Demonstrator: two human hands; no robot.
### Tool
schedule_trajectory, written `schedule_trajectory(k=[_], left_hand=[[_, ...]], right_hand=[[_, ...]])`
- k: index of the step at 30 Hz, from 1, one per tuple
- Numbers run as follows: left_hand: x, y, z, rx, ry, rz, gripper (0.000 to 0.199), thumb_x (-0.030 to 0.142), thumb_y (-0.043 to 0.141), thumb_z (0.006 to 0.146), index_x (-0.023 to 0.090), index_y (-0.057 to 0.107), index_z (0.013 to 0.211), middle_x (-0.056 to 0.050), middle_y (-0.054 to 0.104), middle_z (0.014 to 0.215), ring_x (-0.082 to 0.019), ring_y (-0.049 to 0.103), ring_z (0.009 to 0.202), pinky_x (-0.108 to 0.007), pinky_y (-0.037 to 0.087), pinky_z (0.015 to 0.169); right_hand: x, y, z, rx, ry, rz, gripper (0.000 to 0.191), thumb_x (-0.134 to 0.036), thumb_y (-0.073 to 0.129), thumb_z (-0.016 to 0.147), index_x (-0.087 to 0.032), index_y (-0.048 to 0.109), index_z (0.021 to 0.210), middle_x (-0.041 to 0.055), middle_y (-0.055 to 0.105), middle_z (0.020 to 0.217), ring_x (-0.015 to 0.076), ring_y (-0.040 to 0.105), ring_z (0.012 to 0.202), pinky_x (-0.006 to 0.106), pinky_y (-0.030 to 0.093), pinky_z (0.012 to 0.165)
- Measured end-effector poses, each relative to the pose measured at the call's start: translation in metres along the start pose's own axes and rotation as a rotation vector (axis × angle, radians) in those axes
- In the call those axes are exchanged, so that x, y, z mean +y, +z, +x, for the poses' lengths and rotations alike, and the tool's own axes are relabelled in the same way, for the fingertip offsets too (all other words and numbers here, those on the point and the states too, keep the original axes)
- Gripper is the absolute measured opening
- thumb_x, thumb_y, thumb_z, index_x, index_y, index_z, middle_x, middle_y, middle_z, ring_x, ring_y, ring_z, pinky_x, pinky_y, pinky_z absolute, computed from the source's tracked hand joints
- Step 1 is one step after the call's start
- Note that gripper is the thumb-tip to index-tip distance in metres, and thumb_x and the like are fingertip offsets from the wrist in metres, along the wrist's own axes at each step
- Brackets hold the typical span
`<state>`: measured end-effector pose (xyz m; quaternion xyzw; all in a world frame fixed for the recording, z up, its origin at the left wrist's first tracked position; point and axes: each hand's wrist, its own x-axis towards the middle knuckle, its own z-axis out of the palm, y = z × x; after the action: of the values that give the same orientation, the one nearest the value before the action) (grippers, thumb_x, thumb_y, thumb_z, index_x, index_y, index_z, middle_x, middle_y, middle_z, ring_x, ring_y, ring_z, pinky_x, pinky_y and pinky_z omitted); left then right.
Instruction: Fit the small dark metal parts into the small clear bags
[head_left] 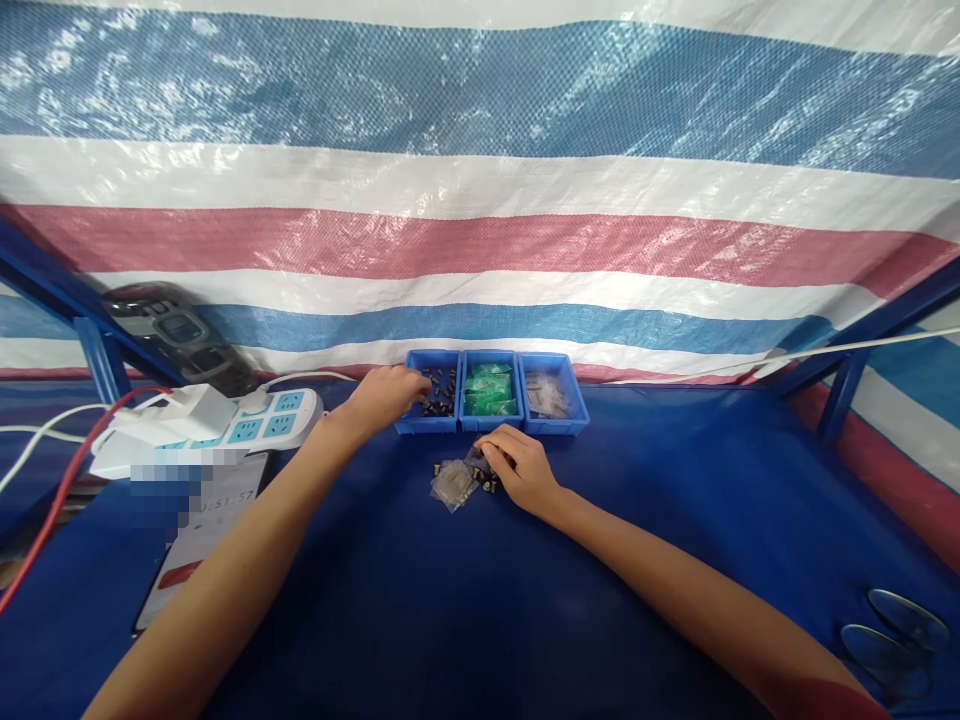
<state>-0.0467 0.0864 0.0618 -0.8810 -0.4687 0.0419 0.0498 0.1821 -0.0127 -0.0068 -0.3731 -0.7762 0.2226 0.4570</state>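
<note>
My left hand (390, 394) is at the left edge of a blue bin (427, 426) that holds small dark screws (442, 388). Its fingers are bent together over the bin's inside, and what they may hold is too small to make out. On the table in front of the bins, my right hand (517, 462) has its fingers closed over a small pile of screws (489, 484) and a clear packet, whose details are hidden. Just left of it lie several clear plastic bags (454, 484). The middle bin holds green packets (490, 390); the right bin holds clear packets (547, 395).
A white power strip (279, 420) with plugs and cables lies at the left, with a phone (202, 540) below it, partly behind my left forearm. Eyeglasses (892, 640) rest at the lower right. A striped sheet (480, 180) hangs behind the blue table (450, 620).
</note>
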Motion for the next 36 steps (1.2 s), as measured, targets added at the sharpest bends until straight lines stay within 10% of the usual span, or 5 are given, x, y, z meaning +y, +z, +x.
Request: schedule_trajectory(k=[36], left_hand=[[-0.0014,-0.0012,-0.0003,-0.003,-0.004,-0.034,0.024,0.019,0.051,0.083,0.022,0.068,0.099,-0.008,0.07,0.095,-0.026,0.064,0.092,-0.033,0.046,0.079]], right_hand=[[-0.0009,-0.0001,0.0008,0.0,0.007,-0.002,0.031,-0.03,0.037,0.096,-0.017,0.065,0.094,0.0066,0.063,0.082,0.0152,0.058,0.07,0.027,0.046,0.064]])
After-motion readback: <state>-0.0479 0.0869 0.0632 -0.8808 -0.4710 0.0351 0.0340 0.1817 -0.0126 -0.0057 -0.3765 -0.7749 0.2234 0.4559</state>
